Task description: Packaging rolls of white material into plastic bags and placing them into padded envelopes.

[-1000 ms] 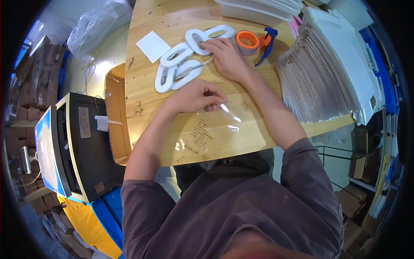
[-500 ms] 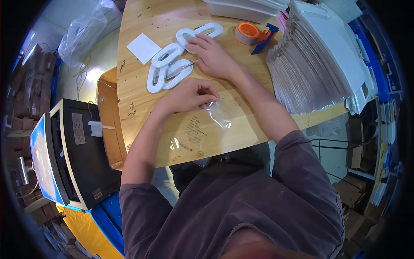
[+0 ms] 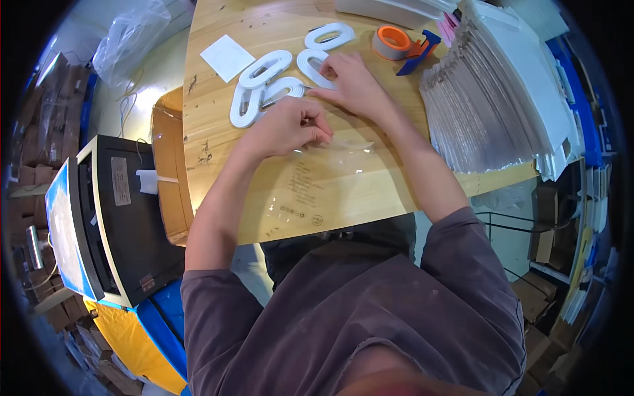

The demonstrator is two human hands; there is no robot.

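Note:
My left hand (image 3: 290, 129) is closed in a pinch on the upper edge of a clear plastic bag (image 3: 300, 195) with dark print. The bag lies flat over the near part of the table. My right hand (image 3: 353, 82) grips the right side of an oval white coil (image 3: 308, 61), a flat band wound in layers. Left of it, further white coils (image 3: 265, 69) lie overlapping, one partly behind my left hand. Another white coil (image 3: 330, 36) rests apart, beyond my right hand.
A white square sheet (image 3: 226, 57) lies at the far left of the wooden table (image 3: 211, 188). An orange tape roll (image 3: 391, 43) with a blue dispenser (image 3: 420, 53) stands near a tall stack of grey-white sleeves (image 3: 482, 99). An open cardboard box (image 3: 173, 168) adjoins the left edge.
My right hand has drawn one white coil nearer and to the right, separating it from the far coil. My left hand keeps its pinch on the bag; the view has shifted slightly.

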